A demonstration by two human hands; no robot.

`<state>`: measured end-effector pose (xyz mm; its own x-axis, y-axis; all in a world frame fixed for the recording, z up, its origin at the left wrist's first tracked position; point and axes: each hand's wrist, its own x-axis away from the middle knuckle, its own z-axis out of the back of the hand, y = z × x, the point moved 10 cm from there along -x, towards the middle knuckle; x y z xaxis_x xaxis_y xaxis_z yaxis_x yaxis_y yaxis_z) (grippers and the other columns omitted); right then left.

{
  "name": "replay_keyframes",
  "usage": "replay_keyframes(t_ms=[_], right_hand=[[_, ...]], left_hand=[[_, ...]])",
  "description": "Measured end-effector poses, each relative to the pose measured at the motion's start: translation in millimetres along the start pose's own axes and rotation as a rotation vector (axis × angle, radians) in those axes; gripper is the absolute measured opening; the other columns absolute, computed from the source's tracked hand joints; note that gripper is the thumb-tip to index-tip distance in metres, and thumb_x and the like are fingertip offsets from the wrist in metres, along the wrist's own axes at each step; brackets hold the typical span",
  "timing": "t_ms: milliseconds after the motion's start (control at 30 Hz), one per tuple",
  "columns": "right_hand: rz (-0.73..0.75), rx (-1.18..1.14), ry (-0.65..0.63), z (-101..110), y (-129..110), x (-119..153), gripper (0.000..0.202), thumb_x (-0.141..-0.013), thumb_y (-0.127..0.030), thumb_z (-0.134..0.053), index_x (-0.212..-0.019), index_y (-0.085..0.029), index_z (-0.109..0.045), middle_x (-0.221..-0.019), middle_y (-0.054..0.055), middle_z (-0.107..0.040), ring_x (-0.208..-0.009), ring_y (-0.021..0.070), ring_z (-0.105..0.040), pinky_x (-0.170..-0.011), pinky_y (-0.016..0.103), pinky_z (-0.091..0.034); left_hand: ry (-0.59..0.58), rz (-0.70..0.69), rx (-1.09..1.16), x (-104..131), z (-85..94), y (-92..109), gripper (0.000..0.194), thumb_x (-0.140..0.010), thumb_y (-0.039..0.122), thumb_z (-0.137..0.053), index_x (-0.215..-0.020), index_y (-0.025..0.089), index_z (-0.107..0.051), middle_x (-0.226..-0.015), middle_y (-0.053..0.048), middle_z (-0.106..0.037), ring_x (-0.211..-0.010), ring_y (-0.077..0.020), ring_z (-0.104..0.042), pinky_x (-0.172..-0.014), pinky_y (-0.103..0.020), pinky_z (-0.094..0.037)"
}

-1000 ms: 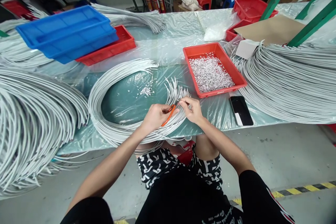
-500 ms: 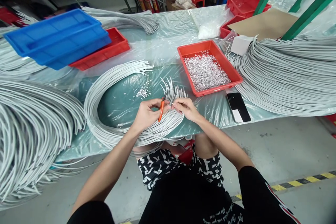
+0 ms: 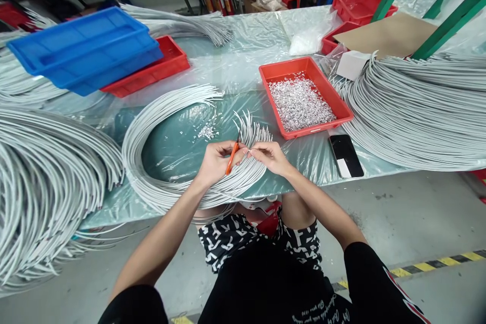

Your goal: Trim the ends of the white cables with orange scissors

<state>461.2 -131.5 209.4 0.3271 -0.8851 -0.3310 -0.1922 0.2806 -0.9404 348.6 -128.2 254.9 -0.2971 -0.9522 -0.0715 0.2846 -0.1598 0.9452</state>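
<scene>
On the green table covering lies a curved bundle of light grey cables [image 3: 133,149], its cut ends fanned out between and beyond my hands. My left hand [image 3: 215,164] is closed around a small orange-handled tool [image 3: 232,158] with a dark tip; its exact kind is unclear. Thumb and fingers of my right hand [image 3: 271,158] pinch the end of one grey cable, close against the left fingertips. Whatever else sits at that tip is too small to make out. A little pile of tiny silvery-white pieces [image 3: 207,132] lies inside the cable loop.
A red tray [image 3: 314,131] of small shiny pieces stands right of the bundle, with a phone [image 3: 345,156] in front. Large cable heaps lie at left [image 3: 49,177] and right [image 3: 421,111]. Blue trays [image 3: 87,55] rest on a red one; green posts [image 3: 440,30] rise at back right.
The orange-handled tool has tilted and shifted slightly left in my left hand. Both hands stay together at the cable end, the fingertips moving only slightly. The camera view has shifted a little.
</scene>
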Motion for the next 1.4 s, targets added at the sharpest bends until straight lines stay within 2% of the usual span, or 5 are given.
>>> replay_keyframes(t_ms=[133, 467, 1033, 1267, 1400], right_hand=[[0.009, 0.021, -0.012, -0.8, -0.4, 0.4, 0.040, -0.090, -0.054, -0.064, -0.080, -0.016, -0.070, -0.068, 0.000, -0.059, -0.060, 0.0111, -0.048, -0.057, 0.026, -0.036], [0.044, -0.052, -0.001, 2.8, 0.5, -2.2, 0.028, -0.087, -0.044, -0.072, -0.085, -0.017, -0.076, -0.074, 0.002, -0.070, -0.068, 0.0135, -0.062, -0.064, 0.027, -0.048], [0.048, -0.079, 0.069, 7.8, -2.3, -4.2, 0.028, -0.085, -0.044, -0.073, -0.082, -0.016, -0.075, -0.071, 0.002, -0.068, -0.064, 0.0127, -0.059, -0.060, 0.026, -0.046], [-0.062, -0.230, 0.023, 3.5, 3.7, -3.8, 0.040, -0.087, -0.053, -0.069, -0.077, -0.014, -0.072, -0.058, -0.002, -0.054, -0.053, 0.0095, -0.045, -0.049, 0.024, -0.033], [-0.092, -0.349, -0.020, -0.9, 5.5, -3.1, 0.040, -0.088, -0.051, -0.068, -0.074, -0.014, -0.068, -0.054, -0.004, -0.049, -0.050, 0.0091, -0.043, -0.048, 0.024, -0.033]], left_hand=[[0.027, 0.022, -0.005, -0.2, 2.5, -4.3, 0.033, -0.066, 0.039, -0.084, -0.063, 0.012, -0.065, -0.054, 0.002, -0.058, -0.048, -0.0059, -0.043, -0.046, -0.019, -0.034], [0.022, 0.081, 0.222, -5.2, -3.3, -20.1, 0.033, -0.071, 0.031, -0.082, -0.052, 0.015, -0.059, -0.051, 0.001, -0.053, -0.049, -0.0073, -0.046, -0.051, -0.022, -0.035], [0.153, 0.076, 0.276, -2.0, -1.2, -21.7, 0.028, -0.070, 0.031, -0.083, -0.058, 0.015, -0.062, -0.052, 0.002, -0.054, -0.049, -0.0076, -0.046, -0.048, -0.022, -0.036], [0.078, -0.021, 0.226, -7.4, -7.7, -15.9, 0.024, -0.076, 0.031, -0.081, -0.063, 0.015, -0.066, -0.054, 0.001, -0.055, -0.050, -0.0077, -0.048, -0.051, -0.022, -0.038], [0.036, -0.080, 0.160, -8.1, -7.6, -8.2, 0.025, -0.075, 0.033, -0.081, -0.064, 0.015, -0.068, -0.053, 0.001, -0.056, -0.050, -0.0078, -0.048, -0.050, -0.021, -0.038]])
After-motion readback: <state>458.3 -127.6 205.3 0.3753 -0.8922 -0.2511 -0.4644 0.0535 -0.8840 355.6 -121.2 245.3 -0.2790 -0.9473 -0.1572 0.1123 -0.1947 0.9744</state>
